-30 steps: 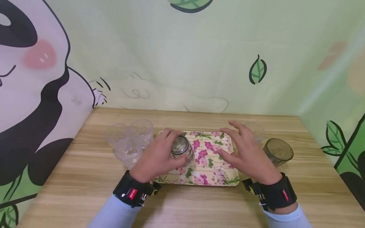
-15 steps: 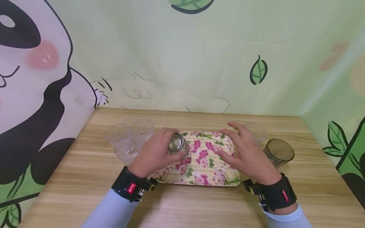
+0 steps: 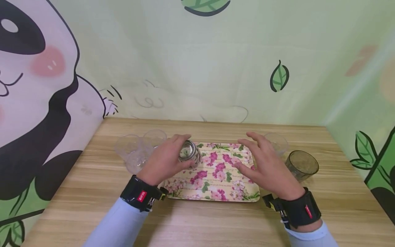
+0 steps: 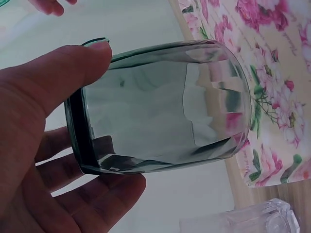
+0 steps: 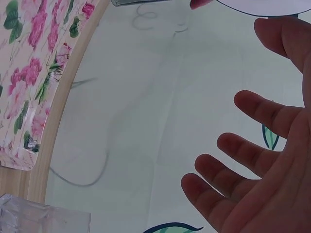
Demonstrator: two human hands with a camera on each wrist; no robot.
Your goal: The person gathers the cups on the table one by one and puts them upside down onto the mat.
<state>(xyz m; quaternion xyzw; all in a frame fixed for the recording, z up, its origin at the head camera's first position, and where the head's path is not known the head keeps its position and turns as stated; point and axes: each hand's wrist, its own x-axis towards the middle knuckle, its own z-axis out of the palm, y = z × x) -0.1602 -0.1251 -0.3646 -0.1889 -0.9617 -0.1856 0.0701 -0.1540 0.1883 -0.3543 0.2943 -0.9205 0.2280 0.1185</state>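
Pale green fabric backdrop (image 3: 200, 68), printed with a large cartoon panda (image 3: 58, 31) on the left and a green leaf (image 3: 279, 77) on the right, rises behind a light wood-grain table (image 3: 216, 223). On the table lies a rectangular cream tray (image 3: 229, 190) patterned with pink flowers and green leaves.

Seen from the wearer's head, two arms in light blue sleeves (image 3: 112, 226) reach forward, each with a black wrist strap (image 3: 140, 193). The left hand (image 3: 163, 159) grips a grey-tinted, faceted glass tumbler (image 4: 160, 109), thumb on one side and fingers on the other. The tumbler is at the tray's left side, toward the far corner; whether it touches the tray cannot be told.

The right hand (image 3: 266, 166) is spread wide, fingers and thumb well apart, near the tray's right edge. Just beside it, to the right, stands a smoky brown glass (image 3: 301, 165), with a clear glass (image 3: 277, 142) farther back, partly hidden by the hand. Left of the tray, clear tumblers (image 3: 128, 145) cluster together, partly behind the left hand.
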